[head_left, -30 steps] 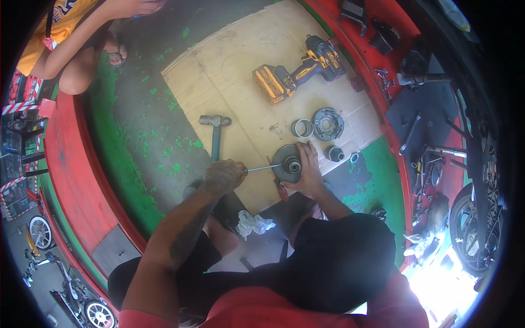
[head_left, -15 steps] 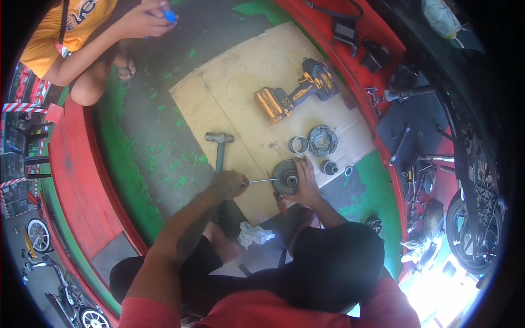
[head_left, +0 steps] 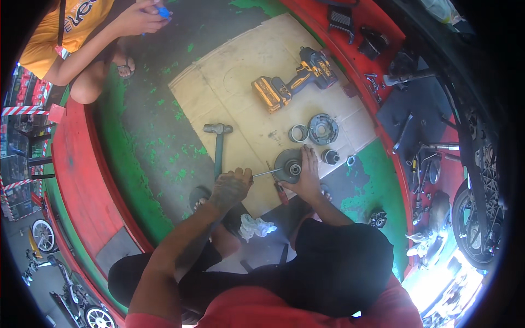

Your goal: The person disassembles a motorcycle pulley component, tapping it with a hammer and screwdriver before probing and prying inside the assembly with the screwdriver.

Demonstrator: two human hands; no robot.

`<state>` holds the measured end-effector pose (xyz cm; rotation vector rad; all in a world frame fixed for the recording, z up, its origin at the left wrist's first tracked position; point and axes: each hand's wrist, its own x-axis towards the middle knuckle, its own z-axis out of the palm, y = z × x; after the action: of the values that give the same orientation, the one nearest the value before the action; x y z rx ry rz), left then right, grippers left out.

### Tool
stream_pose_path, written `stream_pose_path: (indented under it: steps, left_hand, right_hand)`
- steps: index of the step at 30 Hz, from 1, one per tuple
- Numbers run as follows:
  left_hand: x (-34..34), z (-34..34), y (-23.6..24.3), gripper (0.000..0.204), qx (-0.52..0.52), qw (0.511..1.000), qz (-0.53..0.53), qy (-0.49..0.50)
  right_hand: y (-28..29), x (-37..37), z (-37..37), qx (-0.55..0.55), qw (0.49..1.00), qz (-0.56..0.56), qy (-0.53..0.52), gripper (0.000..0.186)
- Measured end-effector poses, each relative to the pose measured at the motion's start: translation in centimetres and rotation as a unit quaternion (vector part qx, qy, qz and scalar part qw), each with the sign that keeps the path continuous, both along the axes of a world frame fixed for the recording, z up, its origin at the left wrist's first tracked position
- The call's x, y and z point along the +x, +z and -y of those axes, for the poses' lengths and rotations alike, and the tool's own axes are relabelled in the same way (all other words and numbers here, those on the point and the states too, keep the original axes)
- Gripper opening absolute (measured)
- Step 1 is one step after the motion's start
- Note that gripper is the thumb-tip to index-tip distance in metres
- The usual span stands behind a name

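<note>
My left hand (head_left: 234, 185) is closed round the handle of a screwdriver; its thin metal shaft (head_left: 267, 173) reaches right to the edge of a round grey pulley (head_left: 284, 161). The pulley, with a raised ringed hub in its middle, rests on a cardboard sheet (head_left: 219, 87). My right hand (head_left: 309, 174) grips the pulley's right side, fingers pointing away from me and thumb across the near edge. Just below the pulley lies a red-handled tool (head_left: 281, 194), partly hidden. Whether the screwdriver tip sits on or under the pulley's edge is too small to tell.
Beyond the pulley lie a metal ring (head_left: 298, 133), a round clutch plate (head_left: 323, 129), a dark cylindrical part (head_left: 330, 157) and a yellow-black impact wrench (head_left: 295, 82). A hammer (head_left: 218, 139) lies left. A crumpled rag (head_left: 255, 227) is near my feet. Another person's hand (head_left: 143, 19) holds something blue.
My left hand has turned over the handle and moved slightly, so the shaft now slants up toward the pulley. My right hand's fingers have straightened along the pulley's side. The view has shifted slightly.
</note>
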<state>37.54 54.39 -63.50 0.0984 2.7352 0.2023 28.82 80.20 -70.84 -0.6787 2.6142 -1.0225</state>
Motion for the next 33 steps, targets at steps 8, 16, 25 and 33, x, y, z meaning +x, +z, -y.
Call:
stream_pose_path:
  steps: [8,16,25,33]
  left_hand:
    - [1.4,0.6,-2.3,0.027,0.006,0.999,-0.031,0.002]
    - [-1.2,1.0,-2.6,0.029,0.012,0.991,0.126,0.044]
    - [-4.7,4.2,-4.0,0.027,0.085,0.969,0.233,-0.021]
    - [-1.0,1.8,-3.5,0.028,0.058,0.994,0.093,-0.017]
  right_hand:
    - [-0.4,-0.1,0.0,0.019,0.999,-0.031,0.003,0.130]
    - [-0.4,-0.8,0.0,0.038,0.999,-0.033,0.020,0.128]
    - [-0.3,-1.2,0.1,0.039,0.997,-0.041,0.044,0.129]
    - [0.2,-2.2,-1.4,0.083,0.992,-0.042,0.080,0.130]
